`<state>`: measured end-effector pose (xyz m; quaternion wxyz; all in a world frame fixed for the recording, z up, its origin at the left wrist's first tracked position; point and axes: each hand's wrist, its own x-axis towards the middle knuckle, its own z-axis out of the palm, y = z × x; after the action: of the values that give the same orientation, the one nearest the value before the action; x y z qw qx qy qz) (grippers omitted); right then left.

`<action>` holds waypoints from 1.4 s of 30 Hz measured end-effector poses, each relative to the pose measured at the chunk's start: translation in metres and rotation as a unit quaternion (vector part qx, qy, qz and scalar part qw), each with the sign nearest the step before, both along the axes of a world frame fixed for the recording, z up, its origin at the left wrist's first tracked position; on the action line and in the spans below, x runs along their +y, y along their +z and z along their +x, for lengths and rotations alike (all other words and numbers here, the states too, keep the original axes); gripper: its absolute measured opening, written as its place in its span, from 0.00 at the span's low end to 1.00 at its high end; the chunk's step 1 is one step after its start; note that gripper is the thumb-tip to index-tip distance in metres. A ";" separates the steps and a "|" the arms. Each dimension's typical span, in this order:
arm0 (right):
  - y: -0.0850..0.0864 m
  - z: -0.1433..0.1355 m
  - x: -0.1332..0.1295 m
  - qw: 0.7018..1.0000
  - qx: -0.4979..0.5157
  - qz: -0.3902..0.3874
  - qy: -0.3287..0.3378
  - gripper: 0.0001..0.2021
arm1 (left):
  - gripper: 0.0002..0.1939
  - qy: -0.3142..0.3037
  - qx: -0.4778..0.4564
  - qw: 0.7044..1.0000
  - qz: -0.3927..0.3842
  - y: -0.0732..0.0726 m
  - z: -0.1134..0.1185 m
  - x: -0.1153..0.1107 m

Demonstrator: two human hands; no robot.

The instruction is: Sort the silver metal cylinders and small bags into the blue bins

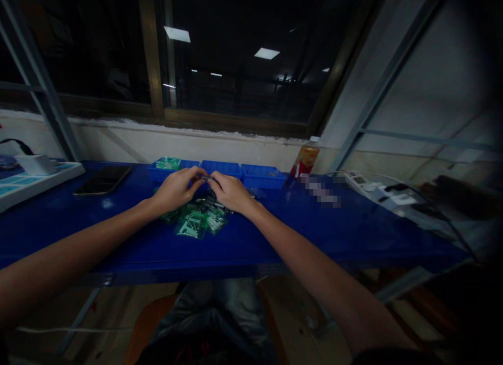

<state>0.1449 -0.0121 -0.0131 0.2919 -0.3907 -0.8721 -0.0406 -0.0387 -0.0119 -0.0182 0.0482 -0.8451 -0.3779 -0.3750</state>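
My left hand [179,188] and my right hand [231,191] meet above the blue table [149,244], fingertips nearly touching. Between their pinched fingers is a small dark item [206,178], too small to name. Beneath the hands lies a pile of small clear and green plastic packets [191,224] with pale and metallic parts inside. Just behind are three blue bins: the left one [154,173] holds green packets, the middle one [222,168] is partly hidden by my right hand, and the right one [262,177] shows a small item inside.
A phone [102,180] and a white power strip [58,175] lie on the left. A bottle [305,160] stands at the back right, near another power strip [356,181] with plugs and cables. Behind the table is a window wall.
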 end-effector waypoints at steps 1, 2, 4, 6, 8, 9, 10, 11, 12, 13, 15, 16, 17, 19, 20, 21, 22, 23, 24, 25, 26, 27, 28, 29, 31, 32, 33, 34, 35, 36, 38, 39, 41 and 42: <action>0.000 0.000 0.000 1.000 0.004 -0.003 0.005 0.13 | 0.11 0.005 -0.001 1.000 0.000 0.000 0.000 0.001; 0.000 0.000 0.000 1.000 0.009 -0.007 0.009 0.13 | 0.11 0.008 -0.001 1.000 0.000 0.000 0.000 0.001; 0.000 0.000 0.000 1.000 0.018 -0.017 0.014 0.12 | 0.11 0.013 0.000 1.000 0.000 0.000 -0.001 0.001; 0.000 0.001 0.000 0.999 0.025 -0.024 0.015 0.13 | 0.12 0.019 0.007 1.000 0.001 0.001 -0.001 0.000; 0.000 0.001 0.000 0.999 0.030 -0.018 0.020 0.13 | 0.13 0.027 0.017 0.999 0.000 0.002 0.000 -0.002; 0.000 0.001 0.000 0.999 0.031 -0.012 0.024 0.12 | 0.13 0.031 0.022 0.999 -0.003 0.002 0.000 -0.003; -0.001 0.001 0.000 0.999 0.032 -0.005 0.027 0.11 | 0.14 0.035 0.028 0.999 -0.007 0.003 0.000 -0.004; -0.001 0.001 0.000 0.999 0.031 0.002 0.028 0.10 | 0.14 0.038 0.032 0.999 -0.013 0.004 0.000 -0.005; -0.001 0.000 0.000 0.999 0.030 0.009 0.028 0.10 | 0.15 0.040 0.032 0.999 -0.019 0.004 0.000 -0.005; -0.001 0.000 0.000 0.999 0.028 0.013 0.024 0.09 | 0.14 0.039 0.027 0.999 -0.026 0.005 0.000 -0.005; -0.001 0.000 0.000 0.999 0.026 0.019 0.013 0.10 | 0.14 0.020 0.011 0.999 -0.036 0.004 0.000 -0.005; -0.001 0.000 0.000 0.999 0.025 0.021 0.008 0.10 | 0.14 0.007 0.003 0.999 -0.037 0.004 0.000 -0.005; -0.001 0.000 0.000 0.999 0.024 0.021 0.004 0.11 | 0.15 -0.007 -0.001 0.999 -0.036 0.003 0.000 -0.004; 0.000 -0.001 0.001 1.000 0.020 0.021 0.002 0.12 | 0.14 -0.020 0.001 0.999 -0.028 0.002 0.000 -0.002; 0.000 -0.001 0.001 1.000 0.018 0.021 0.004 0.12 | 0.13 -0.018 0.003 1.000 -0.022 0.001 0.000 -0.001; 0.001 -0.001 0.001 1.000 0.017 0.020 0.007 0.12 | 0.12 -0.014 0.005 1.000 -0.016 0.001 0.000 -0.001; 0.001 -0.001 0.000 1.000 0.018 0.019 0.011 0.13 | 0.11 -0.007 0.005 1.000 -0.010 0.000 -0.001 0.000; 0.001 -0.001 0.000 1.000 0.020 0.018 0.014 0.13 | 0.11 -0.002 0.005 1.000 -0.006 0.000 -0.001 0.000; 0.001 -0.001 0.000 0.999 0.023 0.015 0.015 0.13 | 0.11 0.003 0.003 1.000 -0.004 0.000 -0.001 0.000; 0.000 -0.001 0.000 0.999 0.028 0.013 0.014 0.13 | 0.11 0.008 0.002 1.000 -0.004 0.000 -0.001 0.000; 0.000 -0.001 0.000 0.999 0.034 0.010 0.012 0.13 | 0.11 0.013 0.001 1.000 -0.005 0.000 -0.001 0.000; 0.000 -0.001 0.000 0.999 0.039 0.008 0.011 0.13 | 0.11 0.016 0.001 1.000 -0.006 0.001 -0.001 0.000; 0.000 0.000 0.000 0.999 0.042 0.007 0.011 0.14 | 0.11 0.017 0.001 1.000 -0.005 0.001 -0.001 -0.001; 0.000 0.000 0.000 0.999 0.044 0.008 0.013 0.15 | 0.11 0.018 0.003 1.000 -0.004 0.002 0.000 -0.002; 0.000 0.000 -0.001 0.999 0.047 0.013 0.021 0.13 | 0.12 0.022 0.011 1.000 -0.001 0.003 0.000 -0.003; 0.000 0.000 -0.001 0.998 0.047 0.016 0.024 0.11 | 0.12 0.024 0.016 1.000 -0.003 0.003 0.000 -0.003; 0.000 0.000 -0.001 0.998 0.047 0.019 0.025 0.10 | 0.12 0.027 0.019 0.999 -0.007 0.003 0.000 -0.004; 0.001 0.000 -0.001 0.998 0.047 0.020 0.024 0.10 | 0.13 0.028 0.017 0.999 -0.011 0.003 0.000 -0.004; 0.001 0.000 -0.001 0.999 0.045 0.020 0.021 0.10 | 0.13 0.025 0.011 1.000 -0.015 0.003 0.000 -0.004; 0.001 -0.001 -0.001 0.999 0.042 0.019 0.017 0.10 | 0.13 0.018 0.003 1.000 -0.018 0.003 0.000 -0.004; 0.001 -0.001 -0.001 0.999 0.035 0.014 0.010 0.11 | 0.15 0.000 -0.006 1.000 -0.019 0.002 0.000 -0.004; 0.001 -0.001 -0.001 0.999 0.032 0.013 0.009 0.11 | 0.15 -0.007 -0.006 1.000 -0.017 0.002 -0.001 -0.003; 0.001 -0.001 -0.001 0.999 0.028 0.012 0.008 0.12 | 0.13 -0.010 -0.002 1.000 -0.012 0.002 0.000 -0.003; 0.001 -0.002 -0.001 0.999 0.027 0.012 0.010 0.12 | 0.12 -0.008 -0.001 1.000 -0.010 0.002 0.000 -0.003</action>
<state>0.1434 -0.0131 -0.0116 0.3209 -0.3792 -0.8671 -0.0375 -0.0388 -0.0149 -0.0166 0.0367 -0.8479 -0.3751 -0.3729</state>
